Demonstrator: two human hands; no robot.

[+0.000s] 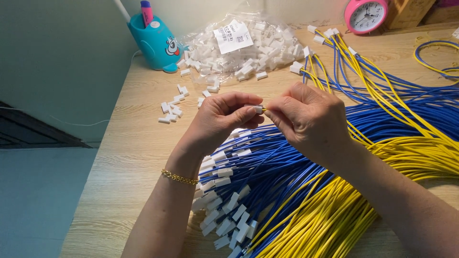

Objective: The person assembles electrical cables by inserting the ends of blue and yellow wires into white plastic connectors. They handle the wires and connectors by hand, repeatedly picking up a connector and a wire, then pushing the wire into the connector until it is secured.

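- Head view: left hand (224, 117) closed in a pinch; thumb and fingers grip a small white connector (258, 109).
- Right hand (308, 119) closed in a pinch just beside it, holding the tip of a yellow wire (264, 110) at the connector's open end.
- Both hands hover above a bundle of blue wires (282, 167) with white housings, lying on the wooden table (129, 157).
- Yellow wire bundle (330, 215) lies under the right forearm.
- Clear bag of white connectors (239, 48) at the table's far edge; loose connectors (171, 111) left of the hands.
- Teal pen holder (155, 43) and pink clock (366, 15) stand at the back.
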